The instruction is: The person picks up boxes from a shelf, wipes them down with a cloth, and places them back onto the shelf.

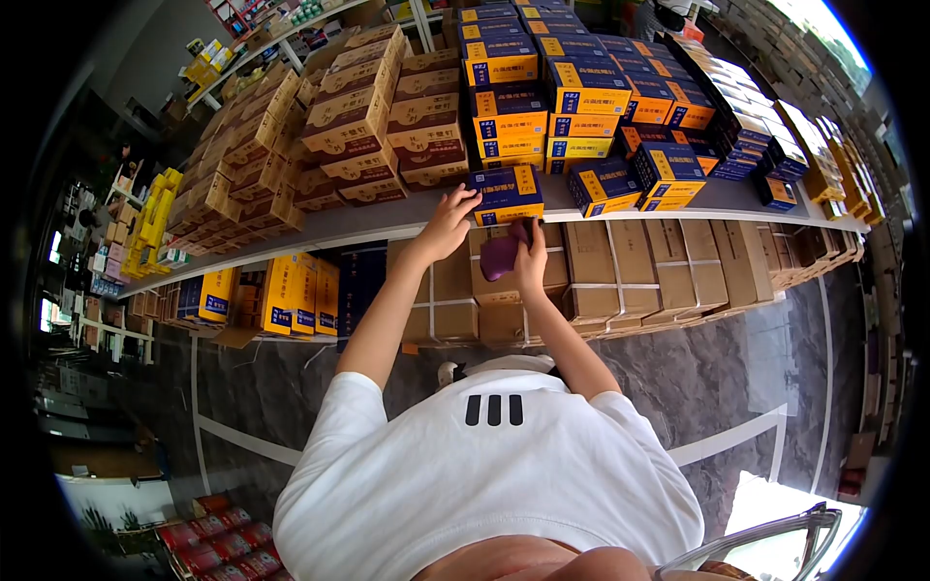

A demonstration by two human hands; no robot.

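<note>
My right hand (530, 259) grips a purple cloth (499, 258), which hangs just below the front edge of the shelf. Above it, a blue and orange box (511, 195) sits at the shelf's front edge. My left hand (449, 225) is at the left side of that box, fingers apart and fingertips at its edge; whether they press on it I cannot tell. Behind the box rise stacks of similar blue and orange boxes (511, 114).
Brown cartons (349, 121) are stacked on the left of the grey shelf (358, 221). More blue and orange boxes (670, 169) stand to the right. Strapped cardboard cartons (610, 266) fill the level below. A grey tiled floor (697, 378) lies underneath.
</note>
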